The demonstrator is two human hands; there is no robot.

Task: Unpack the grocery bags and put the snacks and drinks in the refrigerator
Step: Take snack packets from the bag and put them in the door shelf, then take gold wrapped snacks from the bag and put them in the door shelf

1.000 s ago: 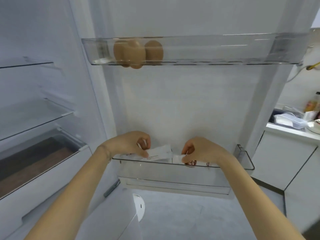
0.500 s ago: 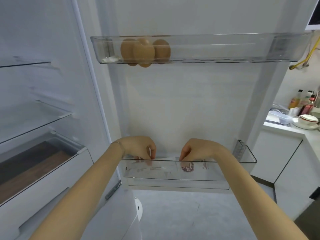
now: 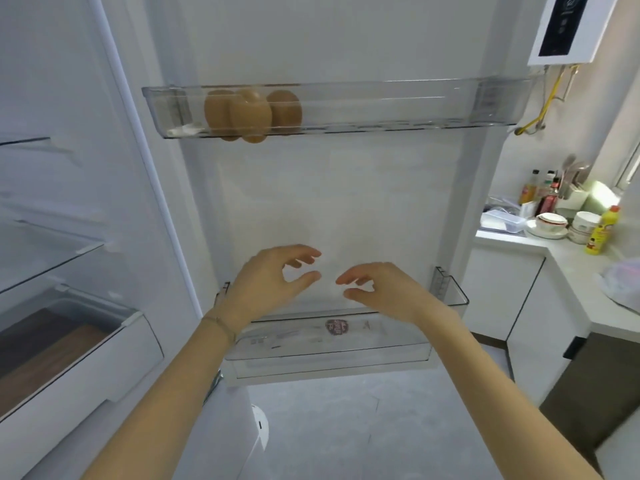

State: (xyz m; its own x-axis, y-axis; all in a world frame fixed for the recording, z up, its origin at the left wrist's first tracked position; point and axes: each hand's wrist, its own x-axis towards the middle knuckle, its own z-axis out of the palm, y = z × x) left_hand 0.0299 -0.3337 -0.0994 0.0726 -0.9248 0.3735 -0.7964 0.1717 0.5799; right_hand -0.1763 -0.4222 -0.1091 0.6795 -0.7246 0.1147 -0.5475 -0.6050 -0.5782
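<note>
Refrigerator door open: my left hand (image 3: 266, 282) and right hand (image 3: 384, 289), both empty with fingers loosely spread, hover above lower door bin (image 3: 381, 356). Snack packets (image 3: 336, 327) lie inside bin. Judged partway: plastic bag (image 3: 623, 282) on worktop (image 3: 581, 284) probably unpacked yet; no drinks visible stored.

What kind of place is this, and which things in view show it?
Most likely a home kitchen: an open fridge with eggs in its door shelf, and at the right a counter carrying bottles and a bowl, with white cabinets below.
</note>
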